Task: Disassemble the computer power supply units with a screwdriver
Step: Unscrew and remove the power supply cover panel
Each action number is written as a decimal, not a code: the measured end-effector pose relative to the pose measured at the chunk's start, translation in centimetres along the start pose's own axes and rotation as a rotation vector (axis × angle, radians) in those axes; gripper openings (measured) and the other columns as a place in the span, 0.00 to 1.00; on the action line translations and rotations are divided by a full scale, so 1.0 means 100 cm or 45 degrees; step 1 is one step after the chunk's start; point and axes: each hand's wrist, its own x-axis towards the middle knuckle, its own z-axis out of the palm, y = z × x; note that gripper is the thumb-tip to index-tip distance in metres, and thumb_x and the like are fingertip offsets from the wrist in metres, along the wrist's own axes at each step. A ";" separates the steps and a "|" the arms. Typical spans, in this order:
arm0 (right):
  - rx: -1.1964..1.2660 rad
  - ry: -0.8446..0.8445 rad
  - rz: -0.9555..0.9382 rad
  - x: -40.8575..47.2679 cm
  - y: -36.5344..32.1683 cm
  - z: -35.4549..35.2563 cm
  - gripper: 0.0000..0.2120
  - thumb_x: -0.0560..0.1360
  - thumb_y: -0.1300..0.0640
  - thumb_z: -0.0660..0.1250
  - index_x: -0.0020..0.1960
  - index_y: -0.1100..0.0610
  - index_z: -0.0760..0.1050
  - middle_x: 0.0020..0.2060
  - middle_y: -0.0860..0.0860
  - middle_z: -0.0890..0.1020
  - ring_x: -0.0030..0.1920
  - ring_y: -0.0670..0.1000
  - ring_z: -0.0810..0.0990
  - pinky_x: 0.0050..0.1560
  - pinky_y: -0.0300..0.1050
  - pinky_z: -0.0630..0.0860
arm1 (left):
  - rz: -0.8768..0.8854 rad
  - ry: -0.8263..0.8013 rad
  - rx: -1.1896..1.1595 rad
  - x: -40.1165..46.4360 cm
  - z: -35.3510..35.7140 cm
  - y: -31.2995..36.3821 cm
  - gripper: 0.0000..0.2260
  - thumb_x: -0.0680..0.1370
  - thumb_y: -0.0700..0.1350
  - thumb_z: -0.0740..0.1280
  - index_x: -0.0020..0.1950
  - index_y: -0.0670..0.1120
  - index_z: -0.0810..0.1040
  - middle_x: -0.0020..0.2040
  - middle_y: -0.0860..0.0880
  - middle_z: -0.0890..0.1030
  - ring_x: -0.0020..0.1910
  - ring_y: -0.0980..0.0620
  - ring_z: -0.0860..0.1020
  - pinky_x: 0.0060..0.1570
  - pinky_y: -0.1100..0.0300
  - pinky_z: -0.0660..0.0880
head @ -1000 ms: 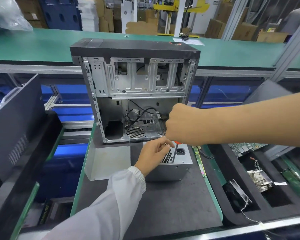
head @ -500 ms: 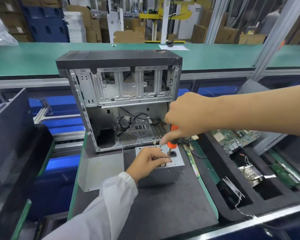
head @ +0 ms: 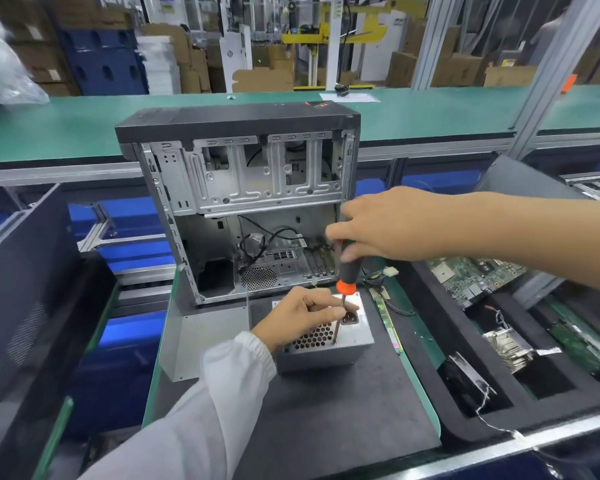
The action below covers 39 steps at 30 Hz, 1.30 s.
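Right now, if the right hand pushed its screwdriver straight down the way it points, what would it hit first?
Probably the power supply unit: the screwdriver in the right hand points down at its top face, beside the left hand.
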 end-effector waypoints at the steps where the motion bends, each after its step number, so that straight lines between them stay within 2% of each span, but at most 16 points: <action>1: 0.097 -0.008 -0.036 -0.003 0.000 0.000 0.12 0.82 0.45 0.53 0.62 0.49 0.64 0.47 0.48 0.64 0.47 0.53 0.73 0.36 0.48 0.70 | 0.003 -0.005 -0.017 -0.001 0.002 -0.001 0.07 0.79 0.38 0.68 0.55 0.40 0.84 0.25 0.58 0.63 0.25 0.60 0.60 0.31 0.73 0.63; 5: 0.246 0.177 -0.107 -0.009 -0.008 0.002 0.11 0.80 0.52 0.61 0.62 0.47 0.67 0.47 0.46 0.60 0.50 0.51 0.70 0.47 0.50 0.74 | 0.067 0.028 0.013 -0.005 0.005 -0.004 0.08 0.78 0.34 0.67 0.56 0.39 0.81 0.30 0.64 0.76 0.29 0.67 0.73 0.36 0.76 0.68; 9: 0.556 0.227 -0.003 -0.014 -0.005 0.006 0.14 0.76 0.45 0.66 0.59 0.48 0.72 0.46 0.45 0.66 0.45 0.47 0.67 0.47 0.43 0.66 | 0.043 0.077 -0.023 -0.003 0.005 -0.008 0.07 0.77 0.35 0.69 0.53 0.40 0.84 0.29 0.59 0.75 0.28 0.65 0.69 0.37 0.74 0.66; 12: 0.683 0.278 0.100 -0.011 -0.007 0.011 0.16 0.74 0.39 0.64 0.52 0.50 0.74 0.43 0.48 0.74 0.43 0.47 0.72 0.46 0.44 0.68 | 0.051 0.048 -0.109 -0.002 0.001 -0.010 0.07 0.77 0.37 0.69 0.54 0.39 0.84 0.34 0.58 0.76 0.30 0.64 0.71 0.35 0.74 0.66; 14: 0.609 0.302 0.190 -0.006 -0.014 0.014 0.24 0.73 0.32 0.56 0.45 0.53 0.73 0.36 0.48 0.75 0.37 0.48 0.73 0.37 0.46 0.70 | 0.034 0.060 -0.103 -0.001 0.000 -0.011 0.06 0.77 0.39 0.70 0.52 0.42 0.86 0.35 0.54 0.73 0.29 0.62 0.68 0.33 0.72 0.65; 17: 0.320 0.395 0.390 0.000 -0.024 0.012 0.34 0.72 0.28 0.43 0.35 0.56 0.70 0.27 0.50 0.69 0.28 0.49 0.68 0.27 0.42 0.59 | 0.013 0.080 -0.098 -0.001 -0.001 -0.014 0.04 0.76 0.40 0.72 0.47 0.46 0.87 0.32 0.52 0.70 0.29 0.60 0.66 0.33 0.69 0.64; 20: 0.173 0.441 0.442 0.007 -0.030 0.008 0.31 0.76 0.32 0.46 0.29 0.56 0.63 0.26 0.51 0.66 0.25 0.49 0.64 0.27 0.41 0.55 | 0.002 0.099 -0.084 0.000 -0.001 -0.013 0.05 0.75 0.46 0.73 0.44 0.46 0.87 0.32 0.47 0.69 0.29 0.57 0.63 0.33 0.66 0.62; 22: 0.121 0.452 0.358 0.011 -0.033 0.006 0.28 0.79 0.36 0.49 0.31 0.56 0.62 0.26 0.51 0.65 0.26 0.50 0.63 0.27 0.41 0.54 | -0.009 0.094 -0.059 0.001 -0.001 -0.013 0.11 0.73 0.52 0.72 0.43 0.45 0.87 0.30 0.49 0.72 0.28 0.56 0.63 0.32 0.66 0.61; 24: 0.082 0.431 0.238 0.014 -0.032 0.004 0.24 0.80 0.39 0.50 0.37 0.57 0.65 0.27 0.50 0.64 0.28 0.52 0.64 0.27 0.41 0.55 | -0.009 0.087 -0.048 0.002 -0.002 -0.012 0.15 0.74 0.54 0.70 0.45 0.42 0.86 0.27 0.56 0.70 0.28 0.56 0.62 0.30 0.68 0.60; 26: 0.086 0.357 0.141 0.012 -0.026 0.001 0.20 0.81 0.41 0.49 0.43 0.54 0.68 0.28 0.49 0.64 0.28 0.50 0.64 0.27 0.41 0.56 | -0.010 0.094 -0.052 0.004 -0.003 -0.013 0.17 0.75 0.54 0.68 0.46 0.41 0.86 0.25 0.57 0.67 0.27 0.56 0.62 0.30 0.67 0.60; 29: 0.200 0.159 0.005 0.009 -0.010 -0.002 0.15 0.81 0.41 0.50 0.48 0.50 0.69 0.32 0.46 0.70 0.33 0.49 0.69 0.29 0.43 0.61 | -0.029 0.099 -0.039 0.007 -0.005 -0.013 0.15 0.74 0.55 0.70 0.46 0.43 0.86 0.26 0.57 0.72 0.28 0.57 0.63 0.31 0.66 0.61; 31: 0.331 0.028 -0.105 0.009 -0.002 -0.003 0.11 0.81 0.44 0.53 0.51 0.48 0.69 0.39 0.45 0.74 0.41 0.50 0.73 0.38 0.46 0.66 | -0.048 0.107 -0.033 0.009 -0.007 -0.012 0.12 0.73 0.52 0.73 0.46 0.44 0.86 0.28 0.57 0.74 0.30 0.54 0.64 0.33 0.64 0.62; 33: 0.433 -0.038 -0.202 0.009 0.005 -0.002 0.09 0.81 0.46 0.56 0.57 0.47 0.71 0.45 0.45 0.73 0.44 0.48 0.73 0.46 0.46 0.67 | -0.067 0.095 -0.044 0.011 -0.007 -0.010 0.07 0.71 0.50 0.76 0.46 0.48 0.87 0.35 0.49 0.76 0.35 0.46 0.65 0.40 0.56 0.64; 34: 0.462 -0.052 -0.238 0.010 0.008 -0.003 0.10 0.80 0.47 0.58 0.59 0.46 0.70 0.46 0.44 0.72 0.43 0.46 0.72 0.46 0.45 0.67 | -0.065 0.085 -0.050 0.012 -0.007 -0.010 0.06 0.71 0.49 0.76 0.46 0.50 0.87 0.38 0.46 0.76 0.37 0.45 0.64 0.42 0.55 0.64; 36: 0.509 -0.060 -0.293 0.011 0.012 -0.004 0.10 0.80 0.50 0.60 0.61 0.44 0.70 0.44 0.41 0.68 0.42 0.42 0.70 0.44 0.44 0.65 | -0.038 0.074 -0.043 0.012 -0.007 -0.009 0.06 0.70 0.47 0.75 0.46 0.50 0.87 0.36 0.41 0.73 0.36 0.47 0.63 0.41 0.61 0.65; 39: 0.552 -0.028 -0.290 0.014 0.015 -0.004 0.10 0.79 0.52 0.63 0.60 0.45 0.71 0.43 0.41 0.68 0.40 0.40 0.69 0.44 0.44 0.65 | 0.010 0.127 -0.004 0.012 -0.007 -0.013 0.08 0.70 0.46 0.74 0.44 0.42 0.86 0.34 0.35 0.67 0.34 0.47 0.62 0.35 0.63 0.62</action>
